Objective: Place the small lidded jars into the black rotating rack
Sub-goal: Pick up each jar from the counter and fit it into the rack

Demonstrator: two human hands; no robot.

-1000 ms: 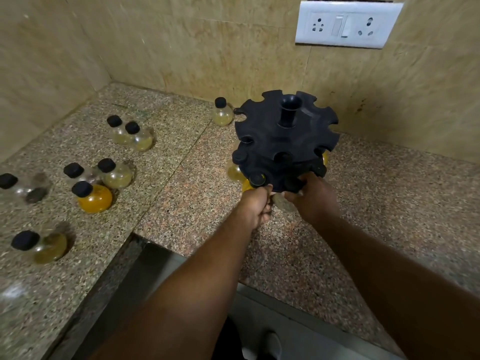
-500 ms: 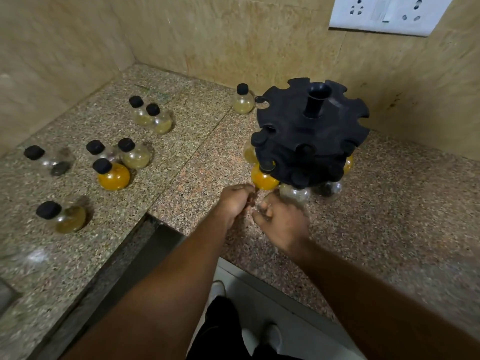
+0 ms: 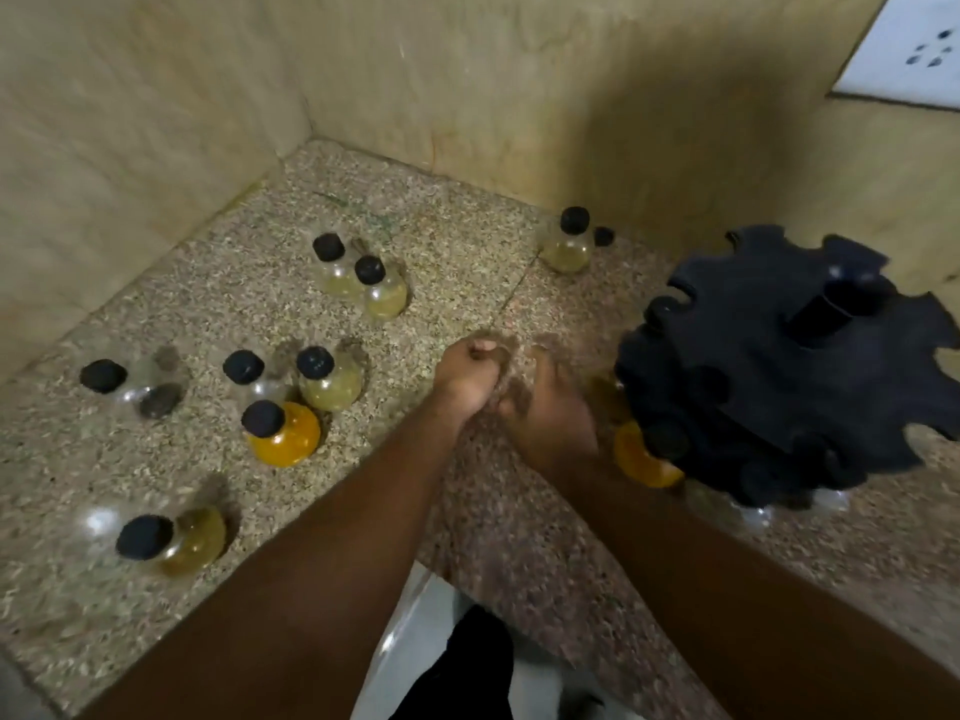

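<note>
The black rotating rack (image 3: 789,366) stands at the right of the granite counter, with an orange-filled jar (image 3: 641,462) and others hanging in its lower slots. My left hand (image 3: 467,379) and my right hand (image 3: 548,413) are close together above the counter, left of the rack, both blurred with curled fingers; nothing shows in either. Several small round jars with black lids stand loose to the left: an orange one (image 3: 283,431), a pale yellow one (image 3: 330,379), a pair (image 3: 371,283) farther back, one (image 3: 171,540) near the front edge, one (image 3: 569,241) by the back wall.
Tiled walls close the corner at the back and left. A white socket plate (image 3: 914,54) sits on the wall at the top right. The counter's front edge (image 3: 431,569) runs diagonally below my forearms, with floor and dark clothing beneath.
My hands have left the rack's lower tier and drawn back to the left, meeting over the counter. The view has swung left, so the rack now sits at the right.
</note>
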